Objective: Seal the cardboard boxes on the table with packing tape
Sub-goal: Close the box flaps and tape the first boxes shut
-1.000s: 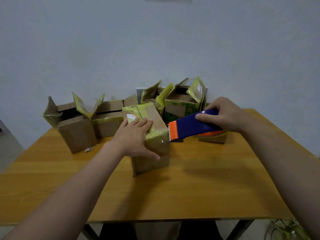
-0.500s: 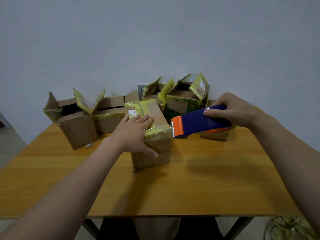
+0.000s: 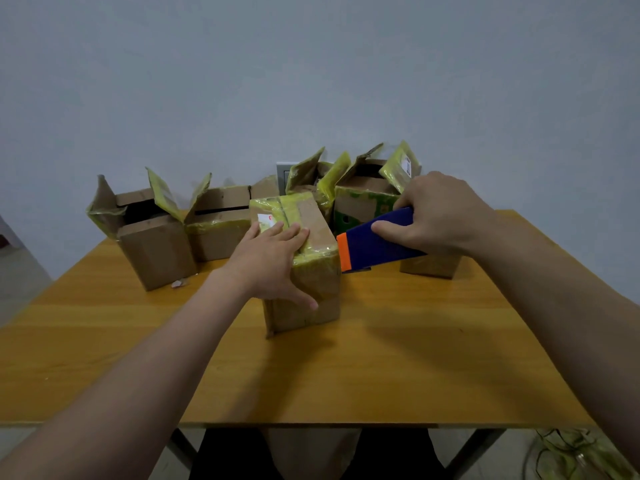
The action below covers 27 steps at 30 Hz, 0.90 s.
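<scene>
- One closed box (image 3: 304, 271) on table (image 3: 381, 358), pressed by flat left hand (image 3: 273, 261), fingers straight, against sliding
- Gripped in right hand (image 3: 440, 216), tape dispenser (image 3: 374, 247), orange edge beside box's top corner, ready to tape
- Behind, open boxes (image 3: 152, 244) waiting

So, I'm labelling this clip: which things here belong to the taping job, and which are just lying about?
Job: front box, held down by the left hand; tape dispenser in the right hand; open boxes behind.
Lying about: paper scrap, wall socket, floor cables.
</scene>
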Motion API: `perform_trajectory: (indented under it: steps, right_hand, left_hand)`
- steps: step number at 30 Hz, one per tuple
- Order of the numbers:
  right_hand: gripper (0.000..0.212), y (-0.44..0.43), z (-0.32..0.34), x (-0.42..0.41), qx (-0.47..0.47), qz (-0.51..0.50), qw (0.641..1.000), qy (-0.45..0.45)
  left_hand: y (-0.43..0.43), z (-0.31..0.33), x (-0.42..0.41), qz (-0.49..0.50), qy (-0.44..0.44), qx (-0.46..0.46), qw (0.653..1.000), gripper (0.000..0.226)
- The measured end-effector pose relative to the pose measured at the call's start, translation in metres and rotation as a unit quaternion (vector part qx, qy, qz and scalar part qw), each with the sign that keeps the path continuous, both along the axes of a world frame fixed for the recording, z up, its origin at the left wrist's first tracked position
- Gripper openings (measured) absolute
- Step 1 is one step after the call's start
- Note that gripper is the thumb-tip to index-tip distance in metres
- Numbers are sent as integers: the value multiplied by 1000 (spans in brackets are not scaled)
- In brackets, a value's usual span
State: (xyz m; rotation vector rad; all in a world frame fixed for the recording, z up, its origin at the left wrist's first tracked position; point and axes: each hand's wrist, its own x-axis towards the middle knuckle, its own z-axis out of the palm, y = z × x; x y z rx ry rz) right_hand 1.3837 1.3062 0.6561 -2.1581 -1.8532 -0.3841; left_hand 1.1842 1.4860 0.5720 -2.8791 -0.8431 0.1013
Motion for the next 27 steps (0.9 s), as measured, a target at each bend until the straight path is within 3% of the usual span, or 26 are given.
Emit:
perform_trajectory:
  steps: [7, 9, 13, 19, 23, 27]
  right_hand:
    - [48, 0, -4, -18, 51, -42, 998, -15]
    - [52, -9, -5, -15, 47, -46, 998, -5]
    - [52, -46, -1, 18, -11, -110, 991, -71]
    - [48, -63, -18, 31, 30, -120, 992, 14]
    - [47, -33, -25, 18, 107, -98, 988, 59]
    - [48, -9, -24, 4, 197, -61, 965, 160]
  left_hand:
    - [-2, 1, 4, 20, 8, 0, 1000, 140]
    - [-2, 2, 4, 25, 5, 0, 1000, 137]
    - [-1, 5, 0, 29, 5, 1, 1000, 131]
    - [-1, 1, 1, 9, -31, -28, 999, 142]
    - [2, 1, -7, -2, -85, -78, 993, 105]
    - [13, 7, -23, -44, -84, -131, 987, 97]
